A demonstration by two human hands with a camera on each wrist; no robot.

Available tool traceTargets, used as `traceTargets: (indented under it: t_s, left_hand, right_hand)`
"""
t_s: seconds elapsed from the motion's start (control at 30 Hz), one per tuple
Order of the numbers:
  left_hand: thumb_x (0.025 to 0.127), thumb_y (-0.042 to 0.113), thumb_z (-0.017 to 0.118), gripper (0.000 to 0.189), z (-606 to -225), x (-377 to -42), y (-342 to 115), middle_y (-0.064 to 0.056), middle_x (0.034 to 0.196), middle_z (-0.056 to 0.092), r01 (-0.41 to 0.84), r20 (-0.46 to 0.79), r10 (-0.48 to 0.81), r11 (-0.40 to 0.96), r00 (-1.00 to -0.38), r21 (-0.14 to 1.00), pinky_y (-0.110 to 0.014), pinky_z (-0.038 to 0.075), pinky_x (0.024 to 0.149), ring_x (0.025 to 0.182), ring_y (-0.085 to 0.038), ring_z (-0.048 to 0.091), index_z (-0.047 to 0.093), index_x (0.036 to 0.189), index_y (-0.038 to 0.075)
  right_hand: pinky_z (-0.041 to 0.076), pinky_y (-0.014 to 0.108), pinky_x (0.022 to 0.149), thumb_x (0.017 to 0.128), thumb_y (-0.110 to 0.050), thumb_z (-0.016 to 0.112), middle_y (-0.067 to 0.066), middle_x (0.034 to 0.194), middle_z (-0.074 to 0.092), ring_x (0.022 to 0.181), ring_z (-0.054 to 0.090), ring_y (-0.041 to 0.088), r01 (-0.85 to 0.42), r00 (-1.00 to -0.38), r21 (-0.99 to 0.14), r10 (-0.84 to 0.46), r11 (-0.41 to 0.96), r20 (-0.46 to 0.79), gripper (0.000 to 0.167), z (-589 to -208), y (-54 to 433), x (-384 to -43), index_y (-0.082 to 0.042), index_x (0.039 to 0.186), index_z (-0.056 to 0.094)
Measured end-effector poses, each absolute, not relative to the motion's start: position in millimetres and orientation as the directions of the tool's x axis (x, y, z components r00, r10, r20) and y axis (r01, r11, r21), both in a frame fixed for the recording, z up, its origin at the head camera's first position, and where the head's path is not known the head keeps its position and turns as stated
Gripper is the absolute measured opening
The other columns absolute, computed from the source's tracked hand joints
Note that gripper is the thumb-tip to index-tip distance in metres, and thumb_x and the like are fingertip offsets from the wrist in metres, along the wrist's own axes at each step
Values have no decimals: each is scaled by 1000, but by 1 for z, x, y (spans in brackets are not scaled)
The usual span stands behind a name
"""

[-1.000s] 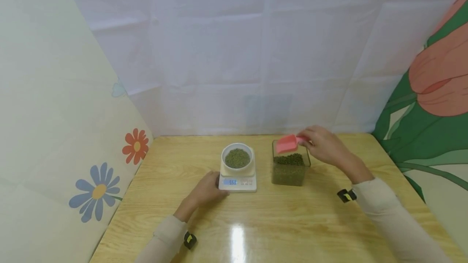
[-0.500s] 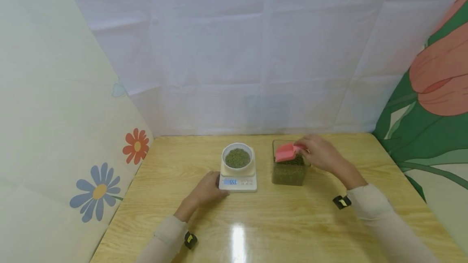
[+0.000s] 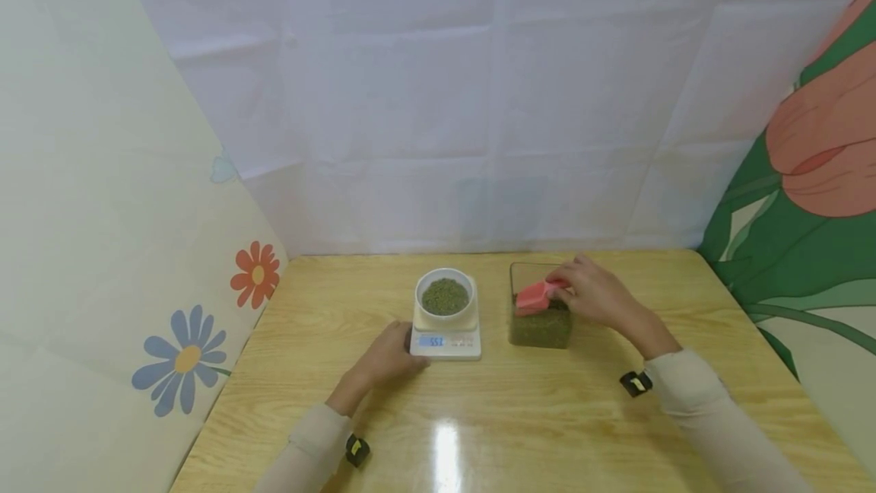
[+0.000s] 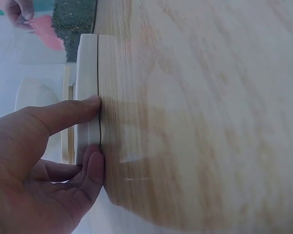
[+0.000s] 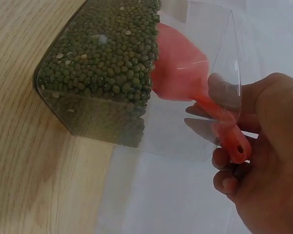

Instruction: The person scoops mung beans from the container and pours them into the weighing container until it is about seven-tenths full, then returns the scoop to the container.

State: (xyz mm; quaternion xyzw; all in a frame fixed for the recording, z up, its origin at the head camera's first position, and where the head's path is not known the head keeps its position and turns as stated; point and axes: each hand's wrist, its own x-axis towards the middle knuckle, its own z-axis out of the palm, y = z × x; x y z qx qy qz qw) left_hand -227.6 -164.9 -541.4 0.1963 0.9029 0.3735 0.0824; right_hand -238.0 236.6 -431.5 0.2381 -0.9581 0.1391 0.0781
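My right hand (image 3: 594, 291) pinches the handle of a pink scoop (image 3: 533, 298) inside a clear square container (image 5: 224, 58). The scoop's blade meets the top of the green mung beans (image 5: 102, 68), which fill the container's lower part. My left hand (image 3: 388, 356) holds the front left corner of a white kitchen scale (image 3: 468, 348), its thumb along the front side and its fingers curled at the corner. A white bowl (image 3: 419, 287) of mung beans stands on the scale, whose blue display is lit.
The container stands just right of the scale on the wood-grain table (image 3: 547, 417). Behind the table hangs a white sheet (image 3: 397, 97). Flower-patterned panels (image 3: 185, 360) flank both sides.
My right hand has lowered the scoop from over the container's rim down into the beans, moving slightly left. My left hand and the scale have stayed in place.
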Motion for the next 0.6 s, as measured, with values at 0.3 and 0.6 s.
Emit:
traceTargets:
  t_s: [0.3, 0.6]
  left_hand:
    - [83, 15, 89, 43, -538, -228, -165, -1, 103, 75, 295, -11, 443, 615, -896, 731, -39, 61, 91, 90, -14, 68, 71, 122, 8]
    - [89, 15, 85, 38, -528, -228, -166, -5, 104, 76, 286, -40, 483, 582, -874, 761, -32, 63, 86, 90, -15, 71, 69, 122, 4]
  right_hand:
    - [48, 38, 71, 96, -18, 78, 5, 106, 79, 88, 57, 21, -531, -829, -137, -481, 836, 285, 12, -428, 240, -238, -13, 106, 83]
    - [56, 48, 79, 99, -19, 76, 9, 109, 76, 99, 62, 29, -517, -837, -174, -453, 838, 305, 12, -420, 246, -241, -11, 105, 82]
